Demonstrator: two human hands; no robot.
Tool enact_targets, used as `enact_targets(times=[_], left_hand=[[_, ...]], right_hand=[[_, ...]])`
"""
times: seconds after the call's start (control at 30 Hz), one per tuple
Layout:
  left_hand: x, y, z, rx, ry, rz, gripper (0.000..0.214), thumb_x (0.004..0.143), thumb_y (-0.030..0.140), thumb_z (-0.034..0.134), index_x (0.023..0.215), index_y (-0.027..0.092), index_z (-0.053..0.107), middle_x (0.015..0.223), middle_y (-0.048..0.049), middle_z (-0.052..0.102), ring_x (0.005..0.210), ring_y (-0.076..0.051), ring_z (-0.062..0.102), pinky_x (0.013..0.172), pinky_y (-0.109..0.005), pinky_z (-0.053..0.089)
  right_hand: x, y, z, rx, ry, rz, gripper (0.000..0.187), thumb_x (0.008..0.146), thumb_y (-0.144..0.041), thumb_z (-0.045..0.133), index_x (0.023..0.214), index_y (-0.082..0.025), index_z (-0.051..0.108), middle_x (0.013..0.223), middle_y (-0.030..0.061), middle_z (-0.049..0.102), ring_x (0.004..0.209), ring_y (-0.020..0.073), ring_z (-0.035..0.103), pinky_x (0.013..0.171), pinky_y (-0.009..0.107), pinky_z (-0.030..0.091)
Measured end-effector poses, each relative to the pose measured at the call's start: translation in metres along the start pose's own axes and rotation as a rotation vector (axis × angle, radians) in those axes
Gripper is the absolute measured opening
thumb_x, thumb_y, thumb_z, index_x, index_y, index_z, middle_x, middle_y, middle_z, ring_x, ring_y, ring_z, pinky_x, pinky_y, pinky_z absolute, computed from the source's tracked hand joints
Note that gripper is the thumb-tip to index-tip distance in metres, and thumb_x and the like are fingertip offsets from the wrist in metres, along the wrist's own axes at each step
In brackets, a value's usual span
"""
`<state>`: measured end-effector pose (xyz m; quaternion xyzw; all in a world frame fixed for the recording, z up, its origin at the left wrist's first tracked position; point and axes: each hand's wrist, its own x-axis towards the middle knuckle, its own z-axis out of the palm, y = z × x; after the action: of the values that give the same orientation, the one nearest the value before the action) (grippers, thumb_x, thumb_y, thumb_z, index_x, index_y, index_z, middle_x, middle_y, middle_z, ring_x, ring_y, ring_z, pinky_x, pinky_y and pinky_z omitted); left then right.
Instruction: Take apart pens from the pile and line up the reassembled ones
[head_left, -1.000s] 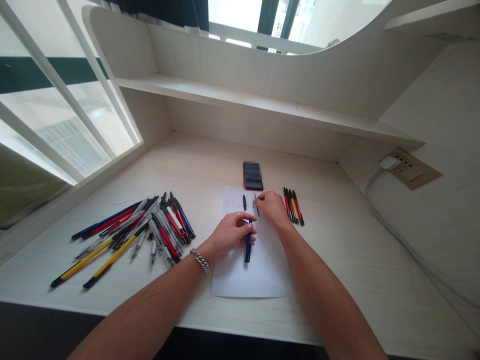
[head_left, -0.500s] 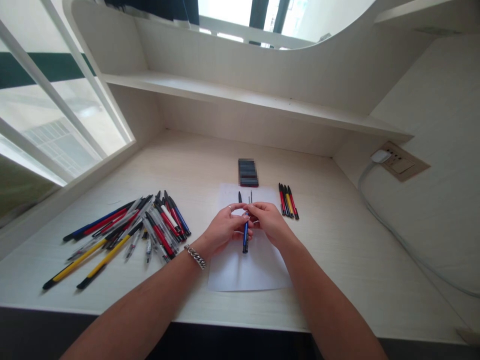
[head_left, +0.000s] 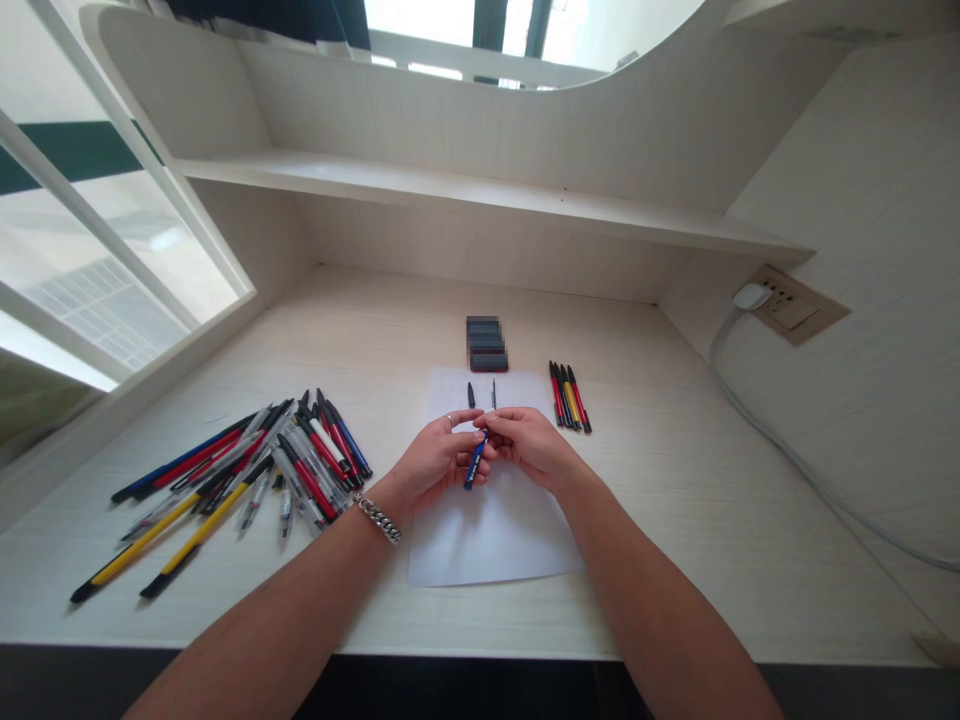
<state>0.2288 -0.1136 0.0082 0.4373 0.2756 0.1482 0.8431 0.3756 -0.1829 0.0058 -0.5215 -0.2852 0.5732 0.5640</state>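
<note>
Compared with half a second earlier, the blue barrel (head_left: 475, 465) is tilted: its lower end now points further left. Left hand (head_left: 431, 462): thumb and fingers are clamped on the barrel, above the paper (head_left: 495, 540). Right hand (head_left: 534, 446): thumb and forefinger are pinched together at the barrel's upper end; whether a small part sits between them cannot be told.

Just beyond the hands, on the paper, a black tip piece (head_left: 471, 395) and a thin refill (head_left: 493, 393) lie side by side, apart from each other. A pixelated dark box (head_left: 486, 343) stands past the paper's far edge.

To the right of the paper, a row of four pens (head_left: 570, 397) lies on the desk (head_left: 675, 500). To the left, near the bracelet (head_left: 379, 518), lies a mixed pile of pens and pen parts (head_left: 311, 470).

Status, as judged: the work appears partway. The four pens look complete. The barrel, tip piece and refill are not yet joined, and most of the pile remains unsorted.
</note>
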Motion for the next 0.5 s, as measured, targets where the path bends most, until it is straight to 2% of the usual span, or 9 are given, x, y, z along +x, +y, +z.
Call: enact_targets(times=[0.13,0.2,0.27,0.37,0.5], left_hand=[[-0.001,0.0,-0.001,0.018,-0.011,0.004,0.052,0.079,0.019,0.067,0.126,0.013,0.045,0.076,-0.0075,0.067,0.058,-0.014,0.061,0.055,-0.027,0.052],[-0.002,-0.001,-0.002,0.04,-0.022,0.008,0.052,0.079,0.02,0.067,0.126,0.014,0.045,0.077,-0.0079,0.067,0.06,-0.014,0.062,0.058,-0.028,0.053],[-0.002,-0.002,-0.003,0.065,-0.036,0.017,0.052,0.079,0.022,0.068,0.126,0.014,0.046,0.079,-0.0086,0.068,0.061,-0.015,0.063,0.061,-0.031,0.054],[0.0,-0.004,-0.003,0.086,-0.042,0.031,0.049,0.079,0.024,0.07,0.122,0.013,0.05,0.082,-0.0094,0.068,0.063,-0.017,0.064,0.064,-0.035,0.055],[0.002,-0.005,-0.004,0.096,-0.024,0.04,0.038,0.077,0.025,0.071,0.109,0.011,0.057,0.086,-0.0107,0.069,0.068,-0.017,0.066,0.068,-0.033,0.055]], right_hand=[[-0.002,-0.003,-0.003,-0.013,-0.05,-0.035,0.028,0.067,-0.031,0.077,0.085,-0.012,0.07,0.069,0.0047,0.067,0.057,0.0121,0.059,0.061,0.029,0.049],[0.0,-0.004,-0.006,-0.041,0.016,-0.07,0.029,0.065,-0.028,0.078,0.087,-0.013,0.07,0.075,0.0054,0.068,0.062,0.0125,0.06,0.065,0.029,0.05],[0.004,-0.005,-0.012,-0.131,0.149,-0.126,0.028,0.067,-0.028,0.075,0.09,-0.014,0.069,0.08,0.0054,0.069,0.066,0.0127,0.061,0.066,0.028,0.049],[0.014,-0.005,-0.026,-0.428,0.366,-0.214,0.02,0.074,-0.031,0.067,0.086,-0.016,0.068,0.076,0.0046,0.069,0.064,0.0134,0.06,0.062,0.027,0.047],[0.027,-0.004,-0.038,-0.867,0.492,-0.277,0.017,0.08,-0.031,0.059,0.078,-0.018,0.07,0.077,0.0046,0.071,0.071,0.0165,0.061,0.067,0.028,0.044]])
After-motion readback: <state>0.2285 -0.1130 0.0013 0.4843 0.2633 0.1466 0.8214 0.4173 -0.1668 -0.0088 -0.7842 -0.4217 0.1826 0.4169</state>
